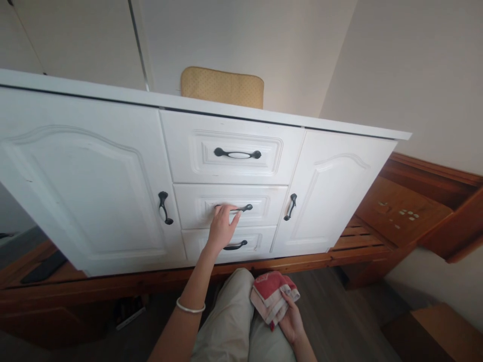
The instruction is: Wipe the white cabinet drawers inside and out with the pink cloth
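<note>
A white cabinet (113, 181) with two doors and three middle drawers fills the view. My left hand (222, 227) reaches up to the middle drawer (260, 203) and its fingers curl around the black handle (243, 207). The drawer looks closed. Low down, by my bent knee, my right hand (291, 324) holds a folded red and white cloth (272, 295). A thin bangle sits on my left wrist.
The top drawer (230, 151) and bottom drawer (252, 241) have black handles. The cabinet stands on a brown wooden platform (302, 261) that steps up on the right. A tan cushion (222, 86) leans on the wall behind. Dark floor lies below.
</note>
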`<action>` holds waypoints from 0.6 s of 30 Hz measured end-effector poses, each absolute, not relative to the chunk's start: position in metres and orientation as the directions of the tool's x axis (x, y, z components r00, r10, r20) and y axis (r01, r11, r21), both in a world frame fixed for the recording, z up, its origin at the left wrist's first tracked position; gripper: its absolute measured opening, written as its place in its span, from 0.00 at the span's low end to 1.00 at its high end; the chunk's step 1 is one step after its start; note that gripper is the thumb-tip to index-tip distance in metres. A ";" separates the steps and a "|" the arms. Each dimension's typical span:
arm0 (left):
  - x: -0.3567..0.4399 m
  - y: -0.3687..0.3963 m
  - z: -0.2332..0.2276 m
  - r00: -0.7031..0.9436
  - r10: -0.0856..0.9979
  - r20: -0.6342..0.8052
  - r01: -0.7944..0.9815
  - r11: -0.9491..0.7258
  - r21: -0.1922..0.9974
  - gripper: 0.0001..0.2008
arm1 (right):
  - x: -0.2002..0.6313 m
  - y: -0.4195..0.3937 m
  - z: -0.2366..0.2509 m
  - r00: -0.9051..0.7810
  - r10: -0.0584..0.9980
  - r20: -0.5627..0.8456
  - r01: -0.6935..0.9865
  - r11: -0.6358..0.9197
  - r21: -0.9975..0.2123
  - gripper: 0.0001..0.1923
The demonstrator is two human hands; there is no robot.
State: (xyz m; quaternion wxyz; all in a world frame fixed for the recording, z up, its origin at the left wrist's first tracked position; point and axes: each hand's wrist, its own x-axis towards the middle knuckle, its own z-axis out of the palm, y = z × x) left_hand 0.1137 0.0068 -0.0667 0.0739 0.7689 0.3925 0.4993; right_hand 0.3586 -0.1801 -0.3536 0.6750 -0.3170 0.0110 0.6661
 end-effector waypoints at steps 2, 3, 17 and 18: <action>0.114 0.008 -0.067 0.194 0.680 0.707 0.526 -0.680 0.511 0.08 | 0.360 -0.181 -0.354 0.095 0.896 -0.434 -0.912 -0.097 -0.399 0.20; 0.114 0.008 -0.067 0.195 0.683 0.704 0.522 -0.680 0.515 0.08 | 0.361 -0.181 -0.355 0.091 0.898 -0.431 -0.911 -0.100 -0.399 0.20; 0.091 -0.131 -0.084 0.213 0.591 0.778 0.486 -0.755 0.440 0.12 | 0.363 -0.183 -0.351 0.029 0.923 -0.383 -0.909 -0.135 -0.395 0.17; 0.090 -0.138 -0.083 0.215 0.587 0.781 0.488 -0.757 0.435 0.13 | 0.363 -0.183 -0.351 0.037 0.922 -0.386 -0.909 -0.129 -0.397 0.16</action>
